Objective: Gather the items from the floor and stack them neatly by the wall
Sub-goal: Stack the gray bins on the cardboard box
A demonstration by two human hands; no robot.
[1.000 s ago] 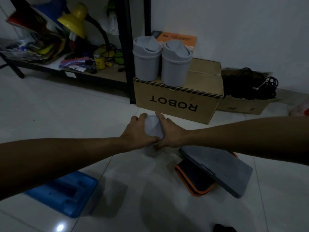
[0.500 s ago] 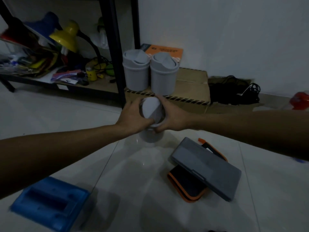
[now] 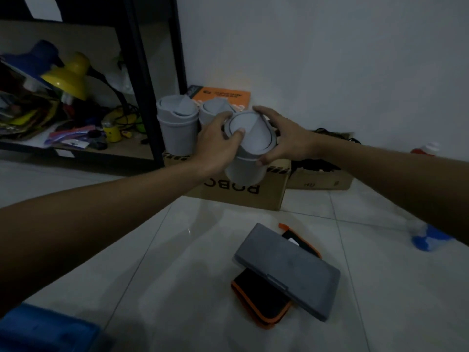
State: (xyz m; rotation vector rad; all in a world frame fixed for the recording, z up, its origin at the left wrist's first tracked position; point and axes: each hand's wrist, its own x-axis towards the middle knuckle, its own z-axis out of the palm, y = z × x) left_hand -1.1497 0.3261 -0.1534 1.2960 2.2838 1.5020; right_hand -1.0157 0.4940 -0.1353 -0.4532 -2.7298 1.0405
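Both hands hold a small grey swing-lid bin (image 3: 247,146) in the air, just in front of the cardboard box (image 3: 269,196) by the wall. The left hand (image 3: 215,141) curls round the bin's near-left side with its thumb pressed on the lid; the right hand (image 3: 281,138) wraps the far-right side, its fingers (image 3: 261,110) hooked over the lid rim. So both sets of fingers are grasping the bin, not released.

On top of the box two matching bins (image 3: 177,128) already stand side by side; the second is largely hidden behind the left hand. The held bin leans slightly, and in this dim light it seems to hang clear of the box top, though I cannot be sure.

The likely trouble is space. The free patch of box top to the right of the standing pair looks narrow, so a bin set down off-centre could overhang the edge and topple to the floor. Coming in too close, the left knuckles could knock the nearer standing bin over. The thumb on the swing lid could also tip it inward and loosen the hold.

In front of the box, a grey case (image 3: 289,270) lies across an orange-edged pouch (image 3: 258,301) on the floor, not yet gathered.
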